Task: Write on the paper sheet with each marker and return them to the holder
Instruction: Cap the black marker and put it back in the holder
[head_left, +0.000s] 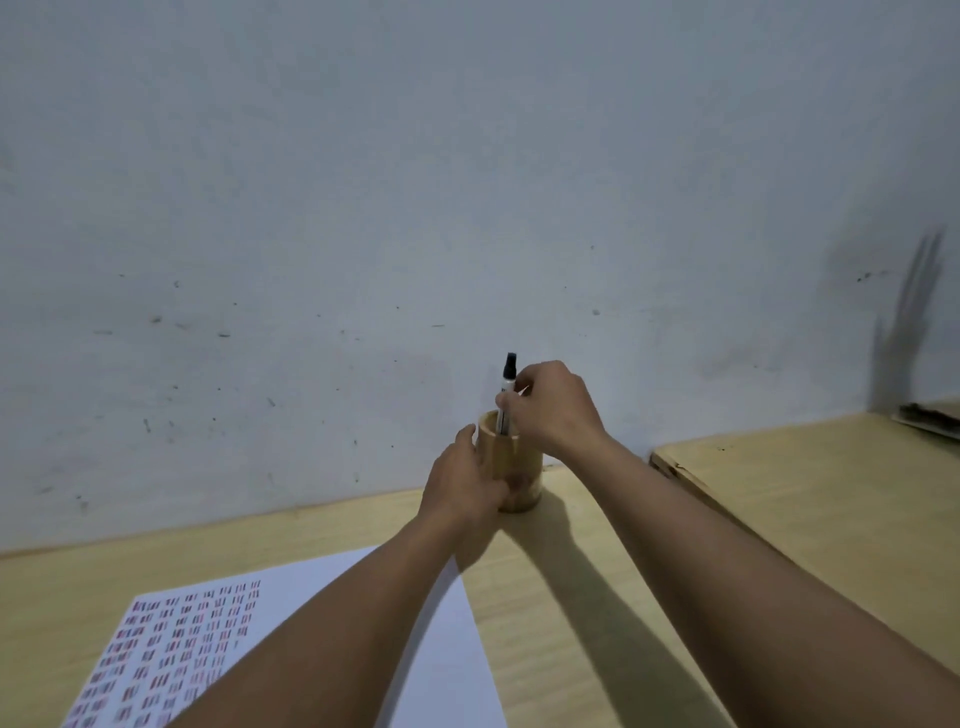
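Observation:
A round wooden holder (524, 480) stands on the table near the wall. My left hand (465, 480) wraps around its left side and steadies it. My right hand (553, 405) pinches a white marker with a black cap (507, 387), held upright with its lower end inside the holder's mouth. The paper sheet (311, 587) lies at the lower left, partly under my left forearm, with several rows of small red and dark marks on its left half. Other markers inside the holder are hidden.
The pale wooden table (545, 597) runs up to a grey-white wall (467, 208). A second wooden surface (805, 493) adjoins on the right, its chipped corner close to the holder. Something flat lies at its far right edge (930, 418).

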